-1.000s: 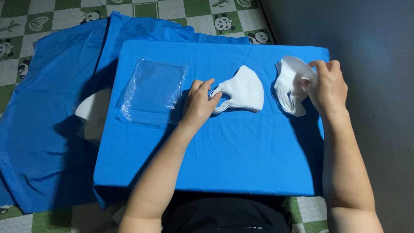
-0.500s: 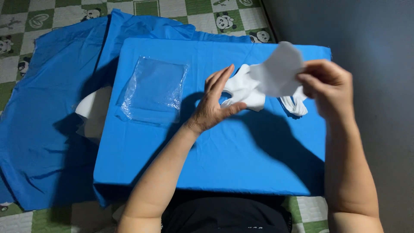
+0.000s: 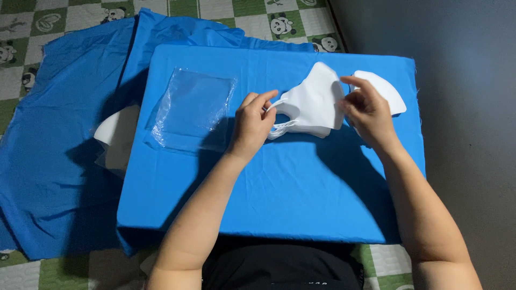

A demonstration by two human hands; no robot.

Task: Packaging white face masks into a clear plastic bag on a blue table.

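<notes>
A stack of white face masks (image 3: pixel 312 104) lies on a table covered in blue cloth (image 3: pixel 279 188). My left hand (image 3: pixel 252 123) pinches the ear loop at the stack's left end. My right hand (image 3: pixel 368 110) touches the right edge of the top mask, fingers partly spread. Another white mask (image 3: pixel 387 91) lies just beyond my right hand, near the table's right edge. A clear plastic bag (image 3: pixel 193 107) lies flat to the left of my left hand.
More blue cloth (image 3: pixel 59 139) spreads over a green and white checkered floor mat (image 3: pixel 32 21) to the left. A white object (image 3: pixel 115 129) pokes out beside the table's left edge. A dark grey floor (image 3: pixel 467 134) is on the right.
My right hand carried a mask from the right pile over to the left one and set it on top. My left hand shifted from pressing the mask to pinching its loop.
</notes>
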